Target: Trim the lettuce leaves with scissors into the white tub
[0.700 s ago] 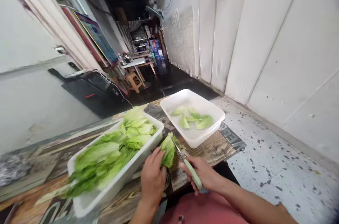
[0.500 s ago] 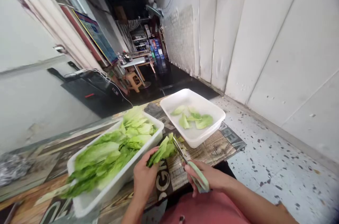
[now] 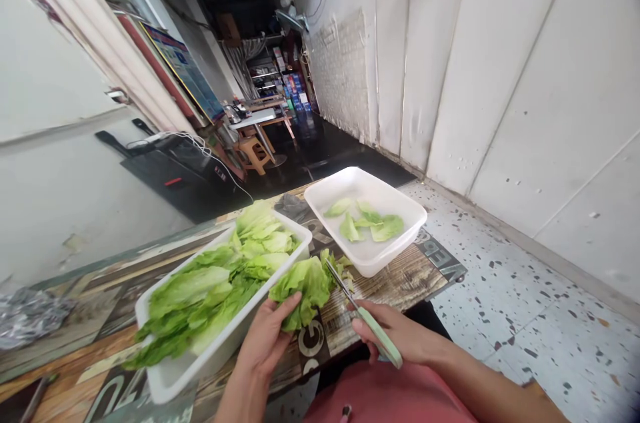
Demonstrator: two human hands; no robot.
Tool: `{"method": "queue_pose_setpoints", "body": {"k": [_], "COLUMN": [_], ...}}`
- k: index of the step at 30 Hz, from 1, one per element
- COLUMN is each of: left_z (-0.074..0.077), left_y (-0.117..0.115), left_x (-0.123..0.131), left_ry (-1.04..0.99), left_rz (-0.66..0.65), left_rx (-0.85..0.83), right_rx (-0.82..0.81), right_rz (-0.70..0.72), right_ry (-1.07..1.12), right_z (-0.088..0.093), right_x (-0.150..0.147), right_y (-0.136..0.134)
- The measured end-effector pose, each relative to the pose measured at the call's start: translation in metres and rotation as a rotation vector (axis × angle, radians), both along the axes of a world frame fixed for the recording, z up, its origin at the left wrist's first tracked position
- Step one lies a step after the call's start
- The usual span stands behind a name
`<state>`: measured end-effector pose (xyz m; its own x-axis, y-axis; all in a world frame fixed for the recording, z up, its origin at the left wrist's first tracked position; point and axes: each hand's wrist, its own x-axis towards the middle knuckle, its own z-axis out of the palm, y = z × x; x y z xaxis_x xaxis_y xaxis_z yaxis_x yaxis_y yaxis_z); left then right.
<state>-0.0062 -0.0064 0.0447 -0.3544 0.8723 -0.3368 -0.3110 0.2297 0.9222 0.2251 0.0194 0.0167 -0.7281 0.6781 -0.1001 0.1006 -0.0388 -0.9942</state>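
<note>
Speckled floor (image 3: 525, 343) and white wall panels (image 3: 500, 76) run along one side of a low table (image 3: 395, 290) with a wood-look top. A big, floppy lettuce leaf (image 3: 303, 291) sits just above the table, right beside the long white tray. The left hand (image 3: 265, 343) is under it and touches it. That hand is open, with its fingers spread and a little curved, so the leaf lies on them. The right hand (image 3: 390, 336) is closed tight around the pale green handle of a small knife (image 3: 373, 323). It looks like a knife, but the thin blade is hard to see well. The blade tip points at the leaf and is very near it.

Small bits of lettuce lie on the table by the blade. The long white tray (image 3: 215, 350) is full of green lettuce leaves (image 3: 210, 290). A smaller white tray (image 3: 380, 190) sits farther along the table and holds a few cut pieces (image 3: 370, 223). A red shirt (image 3: 385, 396) shows below the hands. Far down the room are a wooden stool (image 3: 253, 155) and shelves of boxes (image 3: 295, 100).
</note>
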Motion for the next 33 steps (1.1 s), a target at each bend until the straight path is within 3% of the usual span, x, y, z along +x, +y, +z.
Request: {"method": "queue_pose_setpoints", "body": {"k": [5, 16, 19, 21, 23, 24, 25, 27, 29, 31, 33], "left_z": [0.001, 0.008, 0.026, 0.044, 0.061, 0.068, 0.074, 0.079, 0.08, 0.083, 0.089], "left_y": [-0.001, -0.002, 0.014, 0.034, 0.052, 0.059, 0.062, 0.061, 0.048, 0.029, 0.011], "left_x": [0.001, 0.0, 0.011, 0.025, 0.042, 0.048, 0.052, 0.05, 0.032, -0.002, -0.047], "left_ry": [-0.065, -0.146, -0.114, -0.093, -0.053, 0.014, 0.148, 0.552, 0.988, 1.322, 1.508], "left_rz": [-0.097, -0.131, -0.125, -0.142, -0.278, -0.315, -0.266, -0.108, -0.02, -0.06, -0.092], "left_rx": [0.004, -0.038, 0.041, 0.185, 0.351, 0.409, 0.471, 0.591, 0.617, 0.485, 0.183], "right_rx": [-0.037, -0.185, -0.282, -0.329, -0.339, -0.339, -0.339, -0.348, -0.36, -0.371, -0.365], "right_rz": [-0.016, -0.052, -0.088, -0.089, -0.075, -0.07, -0.067, -0.07, -0.083, -0.094, -0.091], "right_ry": [0.021, 0.178, 0.205, 0.211, 0.214, 0.215, 0.217, 0.22, 0.213, 0.203, 0.201], "right_z": [0.001, -0.003, -0.007, -0.011, -0.015, -0.017, -0.019, -0.022, -0.025, -0.026, -0.026], "right_x": [-0.001, -0.005, -0.007, -0.01, -0.012, -0.013, -0.013, -0.012, -0.009, -0.006, -0.005], "right_y": [0.0, 0.001, 0.002, 0.001, -0.001, -0.002, -0.003, -0.003, -0.001, 0.001, 0.003]}}
